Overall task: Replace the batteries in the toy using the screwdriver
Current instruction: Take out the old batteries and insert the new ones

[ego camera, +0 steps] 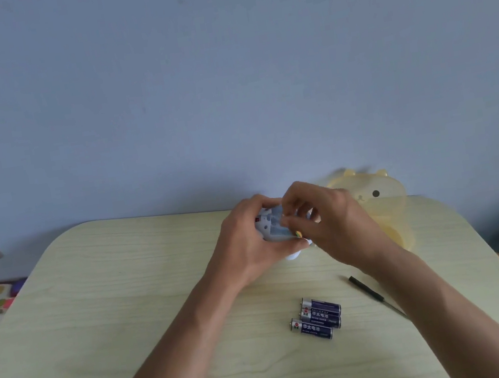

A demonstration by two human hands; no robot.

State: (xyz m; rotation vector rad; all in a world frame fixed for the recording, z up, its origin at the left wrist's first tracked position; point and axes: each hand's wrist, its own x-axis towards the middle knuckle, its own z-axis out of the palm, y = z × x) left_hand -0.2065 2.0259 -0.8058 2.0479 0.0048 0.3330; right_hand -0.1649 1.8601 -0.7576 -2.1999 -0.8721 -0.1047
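On the bench, nearest: three batteries lying side by side, touching, dark blue labels.
Just right of them: screwdriver, flat on the wood, partly under the right forearm.
Further back, left hand: wrapped around the toy, holding it above the bench.
Right hand: fingertips pinched at the toy's upper face, perhaps on a small part; blurred.
Behind: yellow translucent bear-shaped container.
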